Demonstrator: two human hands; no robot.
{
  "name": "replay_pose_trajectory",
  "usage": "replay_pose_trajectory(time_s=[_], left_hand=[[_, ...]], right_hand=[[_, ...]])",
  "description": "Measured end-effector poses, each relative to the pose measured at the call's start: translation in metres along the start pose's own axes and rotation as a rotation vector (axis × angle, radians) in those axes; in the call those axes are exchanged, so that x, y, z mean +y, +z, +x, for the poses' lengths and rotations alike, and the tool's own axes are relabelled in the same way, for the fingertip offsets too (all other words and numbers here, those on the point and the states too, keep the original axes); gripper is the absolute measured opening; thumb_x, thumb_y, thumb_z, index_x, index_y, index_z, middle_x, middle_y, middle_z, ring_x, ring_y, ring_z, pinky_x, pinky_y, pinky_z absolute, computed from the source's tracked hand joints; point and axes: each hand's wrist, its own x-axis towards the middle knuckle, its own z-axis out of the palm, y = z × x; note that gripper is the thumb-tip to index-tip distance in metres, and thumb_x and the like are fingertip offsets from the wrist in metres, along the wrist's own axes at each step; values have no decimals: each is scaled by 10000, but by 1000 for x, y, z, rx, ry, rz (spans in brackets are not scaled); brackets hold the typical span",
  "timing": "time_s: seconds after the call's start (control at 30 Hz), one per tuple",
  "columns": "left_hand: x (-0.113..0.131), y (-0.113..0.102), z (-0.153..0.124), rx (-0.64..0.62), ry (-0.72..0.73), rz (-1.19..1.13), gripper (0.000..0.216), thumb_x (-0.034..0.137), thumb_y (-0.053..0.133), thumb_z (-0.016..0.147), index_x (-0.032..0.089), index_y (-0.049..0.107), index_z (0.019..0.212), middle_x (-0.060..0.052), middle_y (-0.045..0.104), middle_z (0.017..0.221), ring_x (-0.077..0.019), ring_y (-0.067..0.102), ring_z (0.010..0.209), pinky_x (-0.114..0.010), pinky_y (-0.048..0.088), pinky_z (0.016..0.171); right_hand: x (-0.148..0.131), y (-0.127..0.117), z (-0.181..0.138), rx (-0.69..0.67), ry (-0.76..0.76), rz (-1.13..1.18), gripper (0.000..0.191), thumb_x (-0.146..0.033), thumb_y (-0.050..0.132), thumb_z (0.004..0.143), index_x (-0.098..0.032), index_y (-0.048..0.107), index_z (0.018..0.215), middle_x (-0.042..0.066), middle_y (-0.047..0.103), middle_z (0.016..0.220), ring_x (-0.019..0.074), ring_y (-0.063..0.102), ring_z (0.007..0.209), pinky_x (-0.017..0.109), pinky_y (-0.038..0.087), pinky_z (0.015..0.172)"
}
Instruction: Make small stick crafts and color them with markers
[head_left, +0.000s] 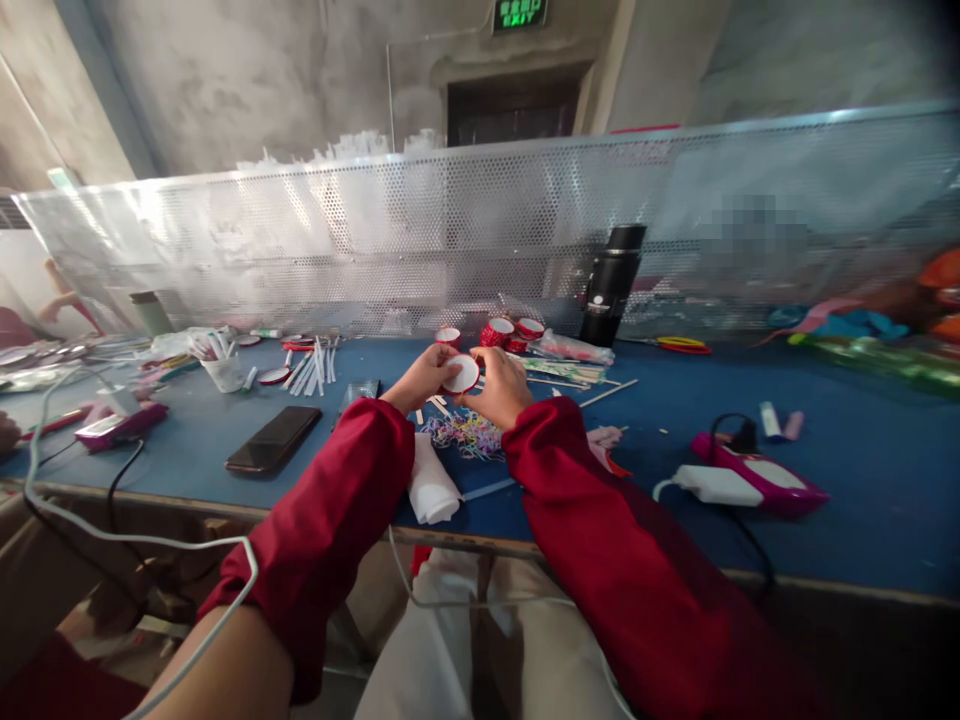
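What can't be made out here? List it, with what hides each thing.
All in the head view:
Red-rimmed white disc: its far side, turned away from the camera.
Left hand: any fingertips behind the disc.
Black bottle: its lettering, too small to read.
Orange item: blurred and cut off by the right edge.

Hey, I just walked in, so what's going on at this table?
Someone in red sleeves is holding a red-rimmed white disc between the left hand and the right hand, above the blue table. Just nearer the person lie a heap of colored strands and a white roll. A phone lies to the left, and a black bottle stands beyond the hands, to the right.
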Motion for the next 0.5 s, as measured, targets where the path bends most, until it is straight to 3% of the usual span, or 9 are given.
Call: replay_pose_trajectory(time_s=[0.27, 0.5], left_hand=[[4, 6, -3, 56, -9, 57, 190, 61, 657, 910, 176, 546, 1011, 2, 660, 868, -126, 638, 682, -297, 608, 684], [5, 8, -2, 84, -66, 74, 151, 75, 662, 913, 177, 551, 920, 18, 630, 728, -132, 621, 625, -251, 562, 602]], right_hand=[[-1, -2, 0, -1, -21, -45, 670, -418, 901, 711, -220, 573, 1261, 164, 698, 1254, 382, 657, 1194, 542, 464, 1016], [2, 1, -1, -24, -35, -36, 644, -488, 873, 747, -223, 595, 1264, 168, 706, 1252, 386, 651, 1207, 546, 457, 1016]])
